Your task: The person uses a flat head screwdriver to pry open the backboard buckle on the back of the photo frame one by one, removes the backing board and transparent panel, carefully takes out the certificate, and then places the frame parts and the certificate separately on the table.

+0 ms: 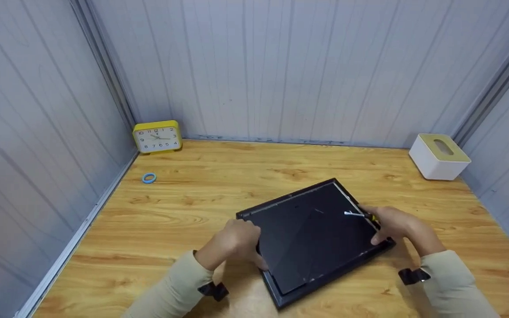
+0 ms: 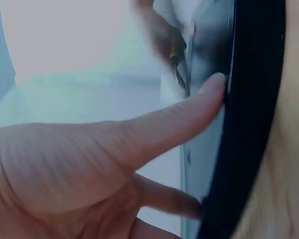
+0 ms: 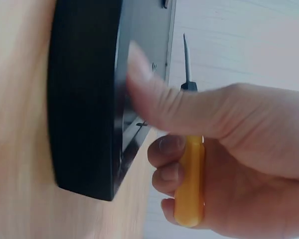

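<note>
A black picture frame (image 1: 314,247) lies at a slant on the wooden table, its dark backing panel facing up inside the raised rim. At its left side my left hand (image 1: 239,238) grips the edge, the thumb (image 2: 204,97) against the inside of the rim and the other fingers further along the same side. My right hand (image 1: 391,223) is at the right side, its thumb over the rim. Curled in that hand's fingers is a screwdriver (image 3: 190,184) with a yellow handle; its metal shaft points over the panel in the head view.
A yellow alarm clock (image 1: 157,139) stands at the back left, with a small blue ring (image 1: 149,181) in front of it. At the back right is a white tissue box (image 1: 433,163) with a wood-coloured lid. Pale panel walls (image 1: 263,70) enclose the table on three sides.
</note>
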Tool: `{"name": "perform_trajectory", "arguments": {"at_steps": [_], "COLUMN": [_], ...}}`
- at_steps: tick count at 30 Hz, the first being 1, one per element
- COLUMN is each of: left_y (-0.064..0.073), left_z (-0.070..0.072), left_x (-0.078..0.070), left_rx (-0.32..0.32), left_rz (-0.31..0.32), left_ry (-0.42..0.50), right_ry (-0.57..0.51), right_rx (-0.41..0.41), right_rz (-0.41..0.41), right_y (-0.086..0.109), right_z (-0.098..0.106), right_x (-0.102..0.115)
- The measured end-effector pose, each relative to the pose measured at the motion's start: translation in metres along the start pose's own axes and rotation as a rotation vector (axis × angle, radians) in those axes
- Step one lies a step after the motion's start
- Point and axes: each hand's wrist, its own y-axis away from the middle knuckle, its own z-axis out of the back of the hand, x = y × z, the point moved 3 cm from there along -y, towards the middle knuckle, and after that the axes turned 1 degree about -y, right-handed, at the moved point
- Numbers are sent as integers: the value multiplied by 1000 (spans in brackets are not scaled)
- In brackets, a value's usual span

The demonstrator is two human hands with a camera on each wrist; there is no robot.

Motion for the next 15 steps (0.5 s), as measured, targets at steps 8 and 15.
{"name": "perform_trajectory", "arguments": {"at_steps": [8, 15], "left_y": [-19, -54], "left_z": [6, -13], "left_x": [50, 77], "left_rx": [-182, -238], "left_rz": [-29, -155], "left_ry": [354, 507], "right_ry": [-17, 142], "right_rx": [-49, -130], "right_rz": [-124, -170], "right_y": [30, 40], "right_z": [-30, -47], "right_x": [43, 66]}}
